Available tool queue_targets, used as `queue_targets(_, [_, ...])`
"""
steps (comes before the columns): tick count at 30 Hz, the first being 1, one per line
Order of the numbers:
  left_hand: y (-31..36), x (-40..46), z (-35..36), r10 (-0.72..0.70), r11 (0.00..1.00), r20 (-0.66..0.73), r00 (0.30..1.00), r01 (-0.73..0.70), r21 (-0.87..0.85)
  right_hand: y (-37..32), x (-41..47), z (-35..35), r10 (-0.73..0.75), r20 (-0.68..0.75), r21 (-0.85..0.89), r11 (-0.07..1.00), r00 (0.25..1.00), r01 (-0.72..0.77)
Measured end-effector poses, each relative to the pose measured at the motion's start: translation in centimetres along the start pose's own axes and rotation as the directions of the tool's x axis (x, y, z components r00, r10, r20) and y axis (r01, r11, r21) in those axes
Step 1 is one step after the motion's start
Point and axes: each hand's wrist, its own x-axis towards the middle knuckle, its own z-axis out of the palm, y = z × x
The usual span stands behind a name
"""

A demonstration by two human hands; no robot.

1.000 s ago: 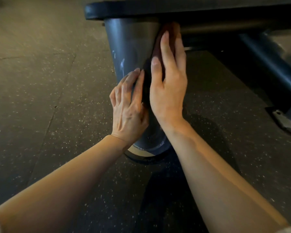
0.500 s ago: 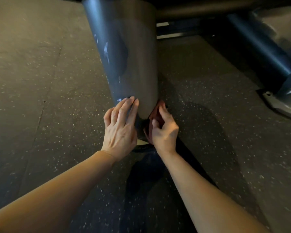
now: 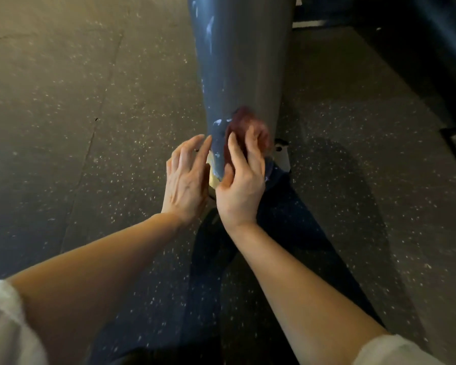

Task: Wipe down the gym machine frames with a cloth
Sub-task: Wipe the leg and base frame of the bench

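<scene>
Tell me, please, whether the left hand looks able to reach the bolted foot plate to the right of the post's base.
Probably not directly: the left hand sits on the post's left side, with the right hand and cloth between it and the foot plate.

The frame post (image 3: 241, 61) was smooth painted metal in grey-blue, semi-glossy, with pale scuffs and bright highlights along its left edge. The cloth (image 3: 238, 127) was a soft, matt, dark red fabric, blurred in this view. The floor (image 3: 63, 114) was matt dark rubber, finely grained and flecked with pale specks. The sleeve (image 3: 5, 325) was thin white woven fabric, matt.
</scene>
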Motion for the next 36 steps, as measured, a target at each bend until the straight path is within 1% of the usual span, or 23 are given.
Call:
queue_targets(2, [0.2,0.1,-0.3,-0.057,0.986,-0.039,0.998,0.05,-0.162,0.4,-1.1,0.2,-0.039,0.106,0.035,0.999,0.994,0.036])
queue_targets(3, [0.5,0.2,-0.6,-0.089,0.965,-0.031,0.996,0.078,-0.249,0.2,-1.5,0.3,-0.043,0.129,0.081,0.996,0.991,0.032])
queue_targets(5, [0.7,0.1,-1.0,-0.143,0.922,-0.018,0.99,0.126,-0.367,-0.7,-1.7,0.5,-0.029,0.122,0.171,0.985,0.992,0.007])
queue_targets(6, [0.8,0.0,-1.3,-0.179,0.904,-0.033,0.983,0.151,-0.401,-1.1,-1.4,0.4,-0.02,0.129,0.221,0.975,0.991,-0.01])
queue_targets(8, [1.1,0.4,-1.6,-0.273,0.881,-0.102,0.957,0.206,-0.425,-1.3,-0.5,-0.3,-0.032,0.207,0.318,0.947,0.978,-0.037])
queue_targets(9, [1.2,0.7,-1.8,-0.31,0.882,-0.157,0.938,0.223,-0.415,-1.2,-0.1,-0.6,-0.08,0.244,0.333,0.943,0.967,-0.006])
queue_targets(10, [1.4,1.0,-2.0,-0.334,0.887,-0.214,0.918,0.229,-0.401,-1.0,0.3,-1.0,-0.129,0.237,0.314,0.948,0.963,0.05])
queue_targets(11, [1.7,1.5,-2.2,-0.352,0.888,-0.266,0.897,0.23,-0.398,-0.7,0.7,-1.3,-0.152,0.185,0.274,0.957,0.971,0.098])
queue_targets(13, [2.4,2.4,-2.7,-0.393,0.873,-0.347,0.852,0.227,-0.432,0.1,1.7,-1.6,-0.14,-0.001,0.151,0.979,0.99,0.138])
queue_targets(14, [2.9,2.9,-2.7,-0.391,0.87,-0.369,0.843,0.209,-0.446,0.4,2.4,-1.8,-0.112,-0.085,0.101,0.988,0.99,0.12])
queue_targets(15, [3.3,3.4,-2.5,-0.362,0.876,-0.376,0.853,0.173,-0.451,0.7,3.0,-2.1,-0.078,-0.135,0.072,0.993,0.988,0.089])
queue_targets(17, [4.2,4.1,-1.4,-0.248,0.897,-0.339,0.908,0.082,-0.435,1.1,4.2,-2.8,-0.046,-0.14,0.017,0.999,0.989,0.049])
queue_targets(19, [4.9,4.4,0.0,-0.194,0.908,-0.246,0.95,0.08,-0.41,1.4,5.2,-3.2,-0.041,-0.08,-0.068,0.997,0.996,0.035])
queue_targets(21, [4.7,4.0,1.1,-0.205,0.904,-0.163,0.965,0.123,-0.41,1.7,5.8,-3.4,-0.015,-0.035,-0.152,0.988,0.999,0.009])
queue_targets(24, [3.0,2.2,1.6,-0.299,0.883,-0.066,0.952,0.25,-0.398,1.9,6.0,-3.6,0.015,-0.006,-0.159,0.987,1.0,-0.016])
queue_targets(26, [2.3,2.2,1.0,-0.363,0.878,-0.12,0.924,0.295,-0.377,1.8,6.0,-3.7,0.017,-0.006,-0.147,0.989,1.0,-0.018])
queue_targets(27, [2.5,2.8,0.5,-0.364,0.88,-0.172,0.915,0.278,-0.384,1.6,6.0,-3.6,0.019,-0.009,-0.139,0.99,1.0,-0.02])
queue_targets(29, [3.6,4.4,-0.2,-0.282,0.907,-0.255,0.925,0.17,-0.385,1.4,6.1,-3.6,0.0,-0.019,-0.134,0.991,1.0,-0.002])
queue_targets(30, [4.1,5.0,-0.2,-0.249,0.913,-0.272,0.93,0.132,-0.385,1.2,6.0,-3.5,-0.017,-0.02,-0.142,0.99,1.0,0.014])
queue_targets(32, [3.9,5.1,0.1,-0.296,0.893,-0.249,0.922,0.174,-0.416,1.1,5.9,-3.3,-0.035,-0.023,-0.177,0.984,0.999,0.03])
queue_targets(34, [2.5,4.0,0.7,-0.396,0.858,-0.172,0.902,0.297,-0.42,1.0,5.8,-3.1,-0.034,-0.032,-0.197,0.98,0.999,0.027])
queue_targets(35, [2.0,3.4,0.7,-0.408,0.858,-0.156,0.9,0.319,-0.402,1.0,5.8,-3.0,-0.035,-0.033,-0.196,0.98,0.999,0.028])
queue_targets(36, [2.1,3.0,0.6,-0.378,0.874,-0.169,0.91,0.291,-0.389,1.0,5.7,-3.0,-0.037,-0.032,-0.194,0.981,0.999,0.03])
